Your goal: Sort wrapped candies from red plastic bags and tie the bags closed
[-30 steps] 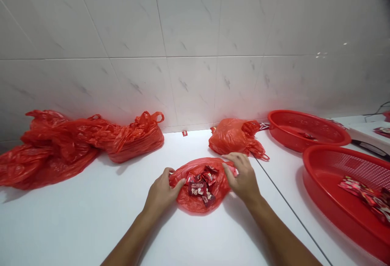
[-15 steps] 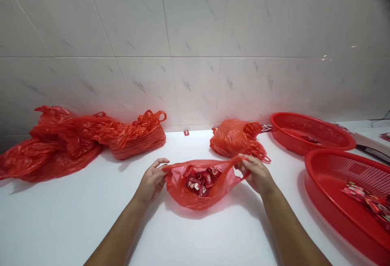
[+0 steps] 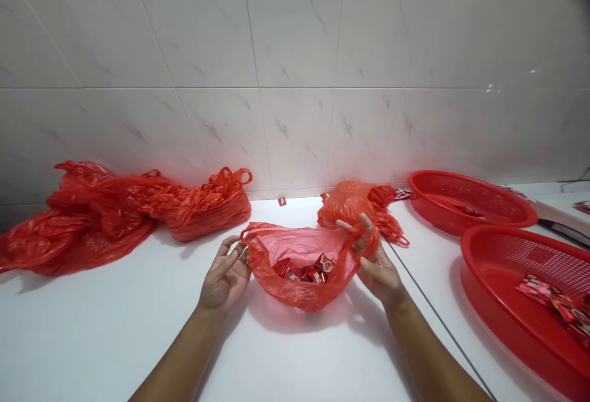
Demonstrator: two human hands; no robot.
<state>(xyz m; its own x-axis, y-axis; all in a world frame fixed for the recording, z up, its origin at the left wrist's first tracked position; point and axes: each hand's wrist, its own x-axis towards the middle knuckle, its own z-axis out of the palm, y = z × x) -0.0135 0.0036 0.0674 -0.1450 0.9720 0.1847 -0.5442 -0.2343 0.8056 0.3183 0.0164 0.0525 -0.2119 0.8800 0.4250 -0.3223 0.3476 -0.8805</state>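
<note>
On the white surface (image 3: 133, 353), beneath both hands, the work is judged to be only partway along: a red plastic carrier bag (image 3: 304, 296) has been opened and some packets put in it, but its mouth is not gathered or tied, and other packets are left lying in the baskets. The bag is located between the fingers of the left hand (image 3: 225, 282) and those of the right hand (image 3: 381, 273); whether it is lifted clear of the surface cannot be told. The right fingers are spread apart, with the handle looped around them. The left fingers are partly curled at the opposite edge (whether the film is pinched there cannot be told).

Of the containers, the largest, a perforated red basket (image 3: 498, 307), is set to the right of the right fingers, with pink and red packets (image 3: 553, 300) inside. Beyond it is placed another red basket (image 3: 436, 214), thinly filled with a few dark packets (image 3: 470, 211). Beyond the left fingers and to their left, crumpled red bags (image 3: 99, 217) are heaped, their contents hidden. Just beyond the right fingers, a bunched red bag (image 3: 345, 204) is seen. Small wrapped packets (image 3: 317, 271) are held low in the open bag, and a single packet (image 3: 282, 201) is left near the wall, beyond both sets of fingers.
</note>
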